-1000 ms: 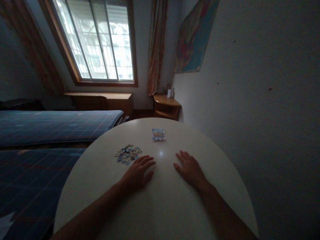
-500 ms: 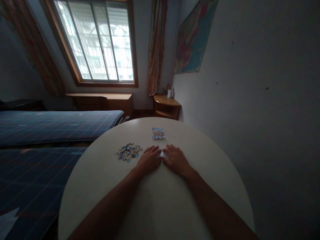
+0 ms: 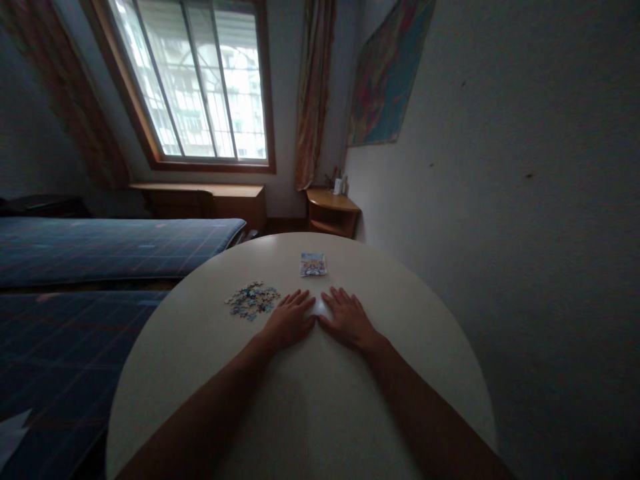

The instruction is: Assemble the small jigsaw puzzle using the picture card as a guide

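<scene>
My left hand (image 3: 289, 320) and my right hand (image 3: 346, 317) lie flat, palms down, side by side on a round white table (image 3: 400, 320). Their thumbs nearly touch, and the fingers of both are stretched out with nothing in them. Just left of my left hand's fingertips sits a loose pile of small blue jigsaw pieces (image 3: 251, 299). Beyond the hands lies a small colourful picture card (image 3: 313, 264).
A bed with a blue checked cover (image 3: 100, 243) runs along the table's left side. A bare wall (image 3: 500, 167) stands close on the right with a map poster (image 3: 387, 73). A wooden corner shelf (image 3: 333, 210) and a window (image 3: 195, 80) are at the back.
Both hands slid inward and forward across the table, from apart to side by side. In the last half second they barely shifted. The pieces and the card stayed in place.
</scene>
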### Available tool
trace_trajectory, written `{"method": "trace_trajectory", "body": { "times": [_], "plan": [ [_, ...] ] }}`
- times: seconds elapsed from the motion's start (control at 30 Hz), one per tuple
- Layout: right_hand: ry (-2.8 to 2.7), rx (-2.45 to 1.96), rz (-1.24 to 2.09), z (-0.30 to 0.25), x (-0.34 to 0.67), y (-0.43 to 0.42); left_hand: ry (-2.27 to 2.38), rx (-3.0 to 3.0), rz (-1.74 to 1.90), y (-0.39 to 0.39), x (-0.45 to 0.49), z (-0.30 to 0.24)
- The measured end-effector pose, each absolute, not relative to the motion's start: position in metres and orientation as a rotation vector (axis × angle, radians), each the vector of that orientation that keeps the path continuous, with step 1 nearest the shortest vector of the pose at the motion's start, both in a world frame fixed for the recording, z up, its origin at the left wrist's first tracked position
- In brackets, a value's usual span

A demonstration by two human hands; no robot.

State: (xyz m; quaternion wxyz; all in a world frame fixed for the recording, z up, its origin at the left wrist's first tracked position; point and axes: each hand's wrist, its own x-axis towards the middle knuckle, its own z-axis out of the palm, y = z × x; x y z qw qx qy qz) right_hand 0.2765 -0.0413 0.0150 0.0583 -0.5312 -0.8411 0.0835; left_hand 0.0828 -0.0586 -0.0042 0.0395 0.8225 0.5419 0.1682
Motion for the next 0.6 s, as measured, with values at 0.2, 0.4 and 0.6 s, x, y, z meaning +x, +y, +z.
{"method": "trace_trajectory", "body": {
  "times": [0.2, 0.4, 0.6],
  "plan": [
    [-2.547, -1.612, 0.275, 0.0148, 0.2767, -0.0411, 1.659, 2.521, 0.506, -0.0578, 0.0818, -0.0059],
    [-2.548, -1.627, 0.276, 0.0159, 0.2762, -0.0413, 1.648, 2.530, 0.508, -0.0581, 0.0814, -0.0038],
    [-2.548, -1.631, 0.272, 0.0161, 0.2760, -0.0416, 1.660, 2.524, 0.527, -0.0586, 0.0823, -0.0061]
  ]
}}
